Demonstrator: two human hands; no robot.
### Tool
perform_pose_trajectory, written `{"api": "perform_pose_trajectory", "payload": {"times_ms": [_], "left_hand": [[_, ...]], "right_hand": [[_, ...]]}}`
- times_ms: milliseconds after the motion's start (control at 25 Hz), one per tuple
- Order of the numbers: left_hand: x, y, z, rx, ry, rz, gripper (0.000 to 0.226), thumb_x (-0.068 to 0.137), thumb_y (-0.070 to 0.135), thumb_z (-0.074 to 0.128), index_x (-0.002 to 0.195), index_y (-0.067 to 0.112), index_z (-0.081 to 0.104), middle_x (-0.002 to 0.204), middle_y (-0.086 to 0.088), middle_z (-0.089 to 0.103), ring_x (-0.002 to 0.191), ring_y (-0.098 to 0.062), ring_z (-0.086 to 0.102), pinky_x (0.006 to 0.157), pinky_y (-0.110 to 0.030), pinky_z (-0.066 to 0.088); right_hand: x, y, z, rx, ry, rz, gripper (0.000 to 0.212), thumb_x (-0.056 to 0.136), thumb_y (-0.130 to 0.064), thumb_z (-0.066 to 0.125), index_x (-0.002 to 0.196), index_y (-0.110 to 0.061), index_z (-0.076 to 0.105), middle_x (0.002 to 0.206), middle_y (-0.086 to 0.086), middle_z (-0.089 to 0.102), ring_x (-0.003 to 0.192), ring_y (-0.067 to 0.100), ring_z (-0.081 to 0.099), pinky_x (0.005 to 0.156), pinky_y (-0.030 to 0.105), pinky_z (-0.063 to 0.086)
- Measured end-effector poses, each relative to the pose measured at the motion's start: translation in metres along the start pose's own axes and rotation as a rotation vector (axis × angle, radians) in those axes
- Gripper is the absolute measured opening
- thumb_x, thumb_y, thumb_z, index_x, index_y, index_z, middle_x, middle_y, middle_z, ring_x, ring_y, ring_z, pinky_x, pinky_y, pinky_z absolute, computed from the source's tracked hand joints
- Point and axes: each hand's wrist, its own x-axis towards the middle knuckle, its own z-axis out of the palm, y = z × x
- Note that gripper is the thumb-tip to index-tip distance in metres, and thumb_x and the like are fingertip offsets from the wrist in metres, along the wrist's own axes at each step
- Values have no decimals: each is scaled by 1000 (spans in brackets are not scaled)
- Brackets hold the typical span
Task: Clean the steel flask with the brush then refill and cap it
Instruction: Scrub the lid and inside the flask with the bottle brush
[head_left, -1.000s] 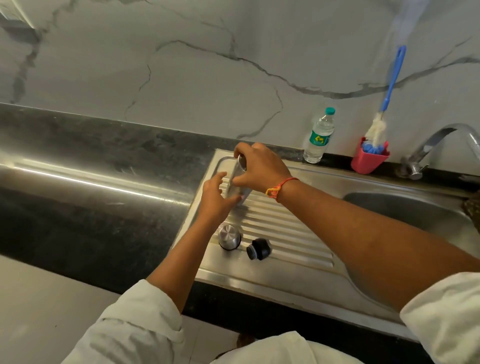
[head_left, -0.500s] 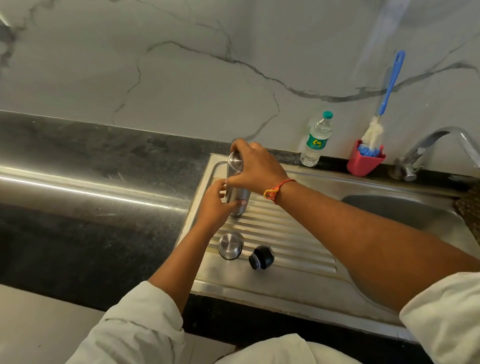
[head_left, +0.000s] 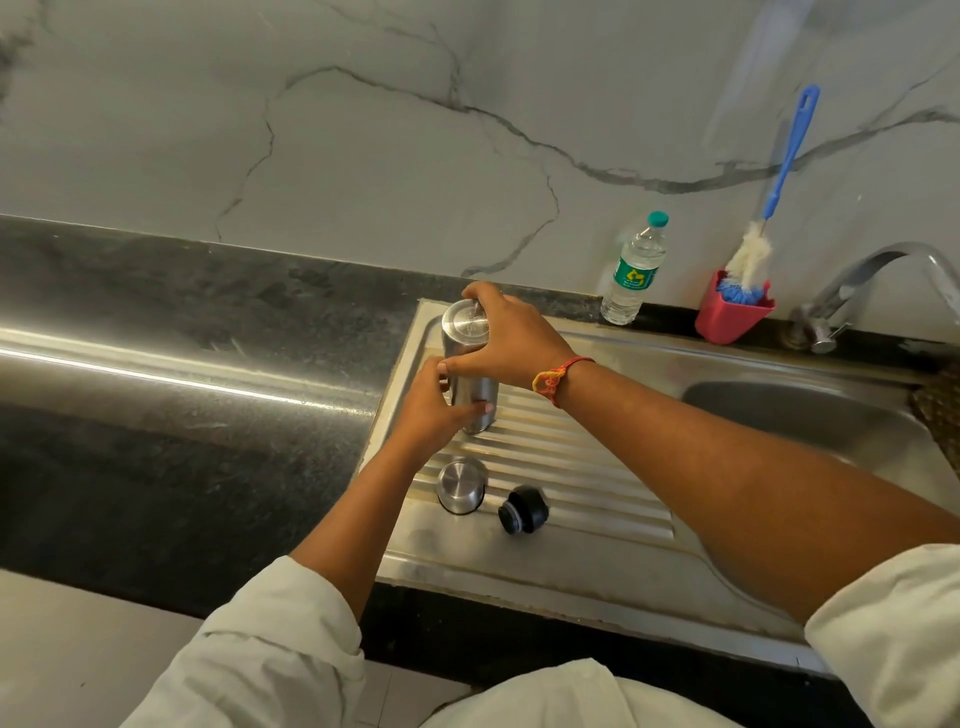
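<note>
Scene: A person at a kitchen sink holds a steel flask (head_left: 472, 389) in both hands on the ribbed drainboard (head_left: 582, 467), left of the sink basin (head_left: 805, 421).

Flask: It stands upright on the ribs with a flat, closed disc facing up. It appears to be mouth down, though the lower end is hidden.

Right hand: The right hand (head_left: 511, 340) is clamped over the top end, fingers curled round the rim of the disc.

Left hand: The left hand (head_left: 428, 410) wraps the lower body, fingers closed on the steel.

Loose parts: A steel cup lid (head_left: 461, 485) and a black stopper (head_left: 523, 510) lie just beside each other on the drainboard, nearer the person and apart from the flask.

Back ledge: A blue-handled bottle brush (head_left: 779, 171) stands untouched in a red holder (head_left: 732, 317), between a plastic water bottle (head_left: 631, 270) and the tap (head_left: 872, 275).

Stage: Judging by the idle brush, scrubbing has not begun, and refilling and capping are also ahead.

Handling: The flask is rigid and smooth-walled and likely slick once wet (light while empty, heavier when filled). The best hold is round the middle of the body with one hand, leaving the mouth free for the brush.

Risk: It could tip on the ribs if released carelessly.
</note>
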Motion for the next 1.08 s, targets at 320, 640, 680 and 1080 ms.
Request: {"api": "perform_pose_trajectory", "payload": {"times_ms": [320,640,680,1080], "left_hand": [[-1,1,3,-13,22,27,69,73,27,92,129,26,52,121,14,58,116,-12,58,90,-30,54],[-12,-9,-2,182,48,-30,112,62,43,97,152,24,34,156,-1,38,140,-22,41,111,-40,42],[-15,-10,-2,198,43,-39,115,63,42,97,155,23,31,159,-3,35,143,-23,38,114,-42,40],[-40,-13,-1,251,-33,-84,120,66,45,94,160,17,23,164,-6,27,150,-24,29,120,-44,33]], "right_hand": [[-8,4,-1,70,-15,63,106,69,-49,86,152,-22,24,146,8,49,128,29,51,99,38,48],[-35,32,0,65,3,118,101,77,-67,70,154,-23,22,155,10,37,140,28,39,108,48,43],[-40,38,2,65,11,128,98,78,-69,66,153,-23,22,155,9,36,140,27,40,108,48,43],[-73,78,27,52,-92,220,70,86,-63,62,140,-21,46,139,5,52,124,22,54,98,35,47]]}}
